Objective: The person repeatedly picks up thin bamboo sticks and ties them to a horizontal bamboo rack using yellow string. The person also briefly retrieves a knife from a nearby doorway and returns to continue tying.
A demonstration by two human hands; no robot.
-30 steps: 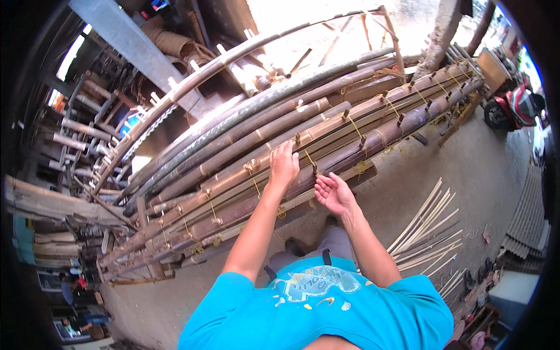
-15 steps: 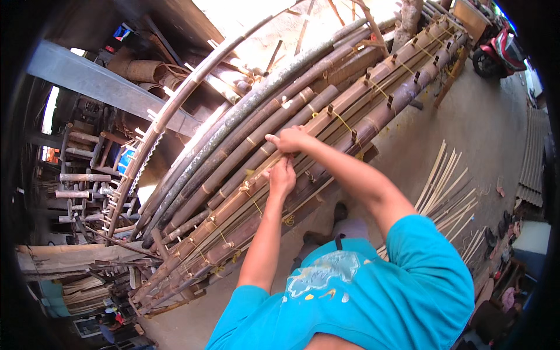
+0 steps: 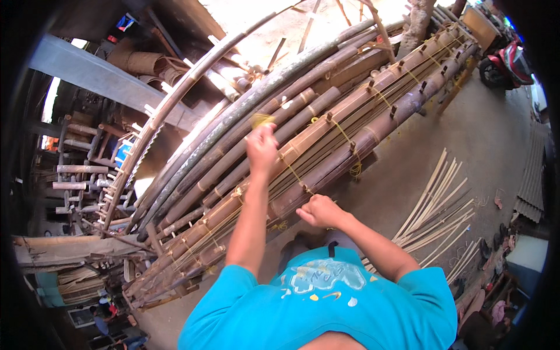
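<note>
My left hand point(image 3: 261, 147), slightly blurred, is raised over the bamboo poles, its fingers closed on a small yellow bundle of string point(image 3: 262, 119). Closer to my body, my right hand point(image 3: 321, 211) makes a fist beside the near bamboo pole point(image 3: 373, 135); what it grips is hidden. Just beyond that fist, a yellow string crosses between pegs on the near pole and the far split-bamboo rail point(image 3: 353, 106). Long thin bamboo strips point(image 3: 326, 151) lie side by side between pole and rail. Short dark pegs point(image 3: 393, 111) stand along both, with yellow string lashed around several.
Thick bamboo poles point(image 3: 233, 143) lie beyond the frame. A curved pole with short rungs point(image 3: 175, 96) rises on the left. Pale bamboo slats point(image 3: 429, 204) are spread on the floor at right. A red motorbike point(image 3: 506, 67) stands at the far right.
My hands were together at the far rail; they have separated. The left has lifted away with the yellow bundle, and the right has come back toward my body by the near pole.
</note>
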